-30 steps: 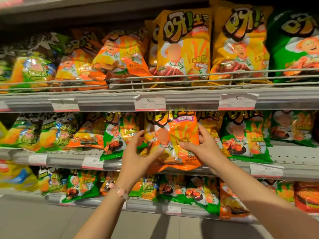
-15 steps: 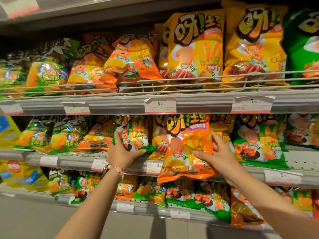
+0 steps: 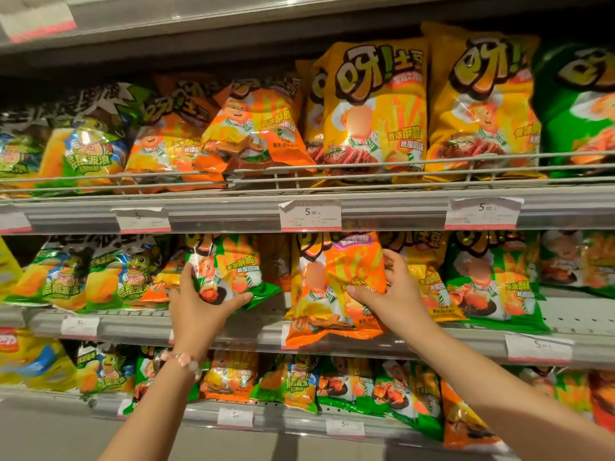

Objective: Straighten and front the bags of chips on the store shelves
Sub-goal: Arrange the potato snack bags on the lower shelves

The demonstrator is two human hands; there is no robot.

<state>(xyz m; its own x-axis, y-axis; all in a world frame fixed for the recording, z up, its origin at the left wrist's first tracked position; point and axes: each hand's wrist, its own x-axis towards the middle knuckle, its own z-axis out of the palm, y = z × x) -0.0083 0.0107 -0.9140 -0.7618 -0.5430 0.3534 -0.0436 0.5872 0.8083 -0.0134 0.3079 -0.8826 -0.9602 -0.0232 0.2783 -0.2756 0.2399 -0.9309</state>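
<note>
- Head view: the orange chip bag (image 3: 336, 291) stands on the middle shelf (image 3: 253, 331), just below the centre price tag (image 3: 311, 215), its bottom edge hanging over the shelf lip.
- The right hand (image 3: 391, 294) grips that bag's right edge, thumb across the front and fingers behind.
- Just left of the orange chip bag, across a small gap, a green chip bag (image 3: 233, 267) leans tilted; the left hand (image 3: 199, 304) cups its lower left corner, fingers curled round it.
- To do this step well, the person would probably push the orange bag's base back until it sits behind the shelf lip, logo forward and upright, then stand the green one square beside it to close the gap.
- Pinching lightly at the edges should avoid crushing the chips.
- Farther left of the orange bag, blue-and-green wave-chip bags (image 3: 100, 277) slump; to its right, a yellow bag (image 3: 429, 277) touches it.
</note>
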